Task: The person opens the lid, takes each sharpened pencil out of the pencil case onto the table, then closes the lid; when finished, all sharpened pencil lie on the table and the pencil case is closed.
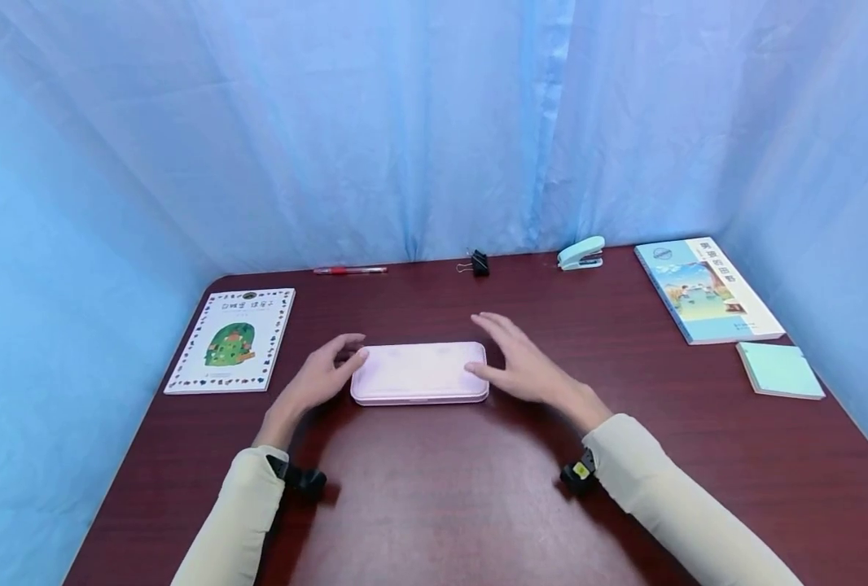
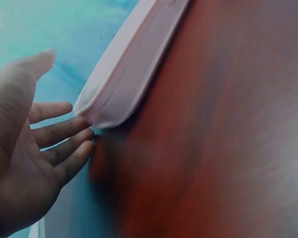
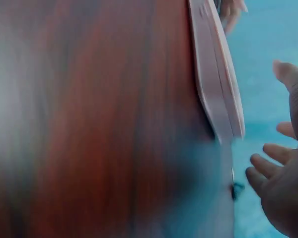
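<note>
A pale pink pencil case (image 1: 419,374) with a closed lid lies lengthwise across the middle of the table. At its left end is my left hand (image 1: 324,374), thumb raised by the top corner and fingers loosely bent. The left wrist view has those fingertips (image 2: 82,141) right at the end of the case (image 2: 126,74); whether they touch it I cannot tell. My right hand (image 1: 525,366) is at the other end, fingers spread and thumb over the right edge. In the right wrist view a gap shows between its fingers (image 3: 260,166) and the case (image 3: 216,74).
At the left lies a white picture book (image 1: 232,342). Along the back edge are a red pen (image 1: 350,270), a black binder clip (image 1: 480,263) and a mint stapler (image 1: 582,254). A blue-covered book (image 1: 705,289) and a green notepad (image 1: 780,370) lie at the right. Blue curtains (image 1: 405,130) surround the table.
</note>
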### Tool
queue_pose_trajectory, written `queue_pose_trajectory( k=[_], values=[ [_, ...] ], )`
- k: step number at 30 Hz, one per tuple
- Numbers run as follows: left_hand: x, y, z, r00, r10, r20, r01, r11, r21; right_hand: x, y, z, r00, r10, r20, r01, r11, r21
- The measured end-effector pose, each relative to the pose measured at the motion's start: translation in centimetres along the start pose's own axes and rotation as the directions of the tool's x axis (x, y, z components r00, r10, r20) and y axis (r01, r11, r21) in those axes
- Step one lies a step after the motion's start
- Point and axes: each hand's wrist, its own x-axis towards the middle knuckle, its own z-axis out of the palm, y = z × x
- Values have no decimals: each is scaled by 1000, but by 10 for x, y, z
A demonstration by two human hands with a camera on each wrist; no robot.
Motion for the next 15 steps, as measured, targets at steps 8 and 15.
queue_pose_trajectory(
  k=[8, 15],
  values=[
    [-16, 4, 27, 997, 76, 34, -78, 995, 62, 0, -13, 24, 992, 14, 127, -17, 999, 28],
    [-18, 5, 41, 991, 132, -38, -128, 988, 83, 1, -15, 31, 992, 8, 127, -6, 1000, -11]
  ],
)
